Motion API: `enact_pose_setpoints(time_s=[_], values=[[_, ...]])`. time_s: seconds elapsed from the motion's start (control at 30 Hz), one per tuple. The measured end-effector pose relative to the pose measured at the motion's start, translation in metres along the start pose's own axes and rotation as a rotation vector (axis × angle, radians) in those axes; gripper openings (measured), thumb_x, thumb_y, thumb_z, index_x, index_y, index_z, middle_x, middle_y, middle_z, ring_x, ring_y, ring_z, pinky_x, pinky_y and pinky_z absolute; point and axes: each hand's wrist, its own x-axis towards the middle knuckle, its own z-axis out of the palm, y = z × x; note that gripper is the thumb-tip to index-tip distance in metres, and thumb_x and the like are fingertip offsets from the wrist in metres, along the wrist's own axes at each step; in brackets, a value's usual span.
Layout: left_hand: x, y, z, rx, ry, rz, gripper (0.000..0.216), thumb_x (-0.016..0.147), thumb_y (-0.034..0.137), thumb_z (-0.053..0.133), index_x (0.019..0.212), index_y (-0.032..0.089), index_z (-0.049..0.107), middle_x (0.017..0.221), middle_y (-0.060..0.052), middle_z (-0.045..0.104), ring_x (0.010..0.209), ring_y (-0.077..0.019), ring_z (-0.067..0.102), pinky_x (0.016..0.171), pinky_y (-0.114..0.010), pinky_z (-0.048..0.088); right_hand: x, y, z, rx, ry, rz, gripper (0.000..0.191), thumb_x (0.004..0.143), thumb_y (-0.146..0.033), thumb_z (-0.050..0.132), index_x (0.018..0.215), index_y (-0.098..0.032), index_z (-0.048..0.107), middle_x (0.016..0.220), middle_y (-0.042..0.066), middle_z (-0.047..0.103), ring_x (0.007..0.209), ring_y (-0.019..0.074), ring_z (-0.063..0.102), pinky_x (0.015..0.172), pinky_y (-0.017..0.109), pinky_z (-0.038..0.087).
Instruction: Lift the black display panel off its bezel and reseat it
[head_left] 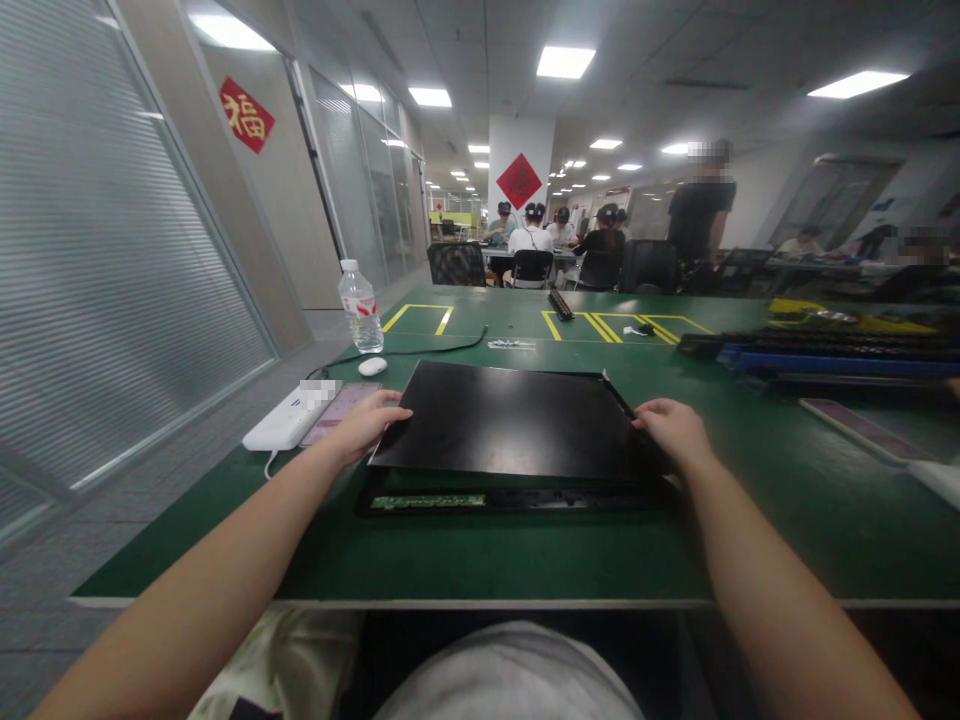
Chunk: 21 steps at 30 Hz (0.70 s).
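A dark, glossy display panel lies tilted between my two hands, over a black frame. A strip of green circuit board shows in the frame's near side; the rest of the frame is mostly hidden by the panel. My left hand pinches the panel's left edge, thumb on top. At the right edge, my right hand has its fingers closed on the panel; whether they also touch the frame's side I cannot tell.
Left on the green table are a water bottle, a white earbud case, a white power strip and a phone. Black and blue strips and another phone lie right. Several people sit beyond; one person stands.
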Motion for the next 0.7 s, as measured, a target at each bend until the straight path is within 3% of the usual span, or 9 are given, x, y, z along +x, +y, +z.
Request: enact_pose_setpoints(time_s=[0.7], values=[[0.0007,-0.0016,-0.0012,0.140,0.011,0.007,0.048,0.058,0.022,0.082,0.098,0.021,0.056,0.064,0.001,0.068,0.052,-0.0209,0.067,0.045,-0.026,0.046,0.0015,0.0009,-0.0018,-0.036,-0.014,-0.018,0.017,0.071,-0.017,0.063,0.083,-0.023,0.074,0.076,0.004,0.076,0.072,0.0205,0.067,0.060,0.028,0.043]])
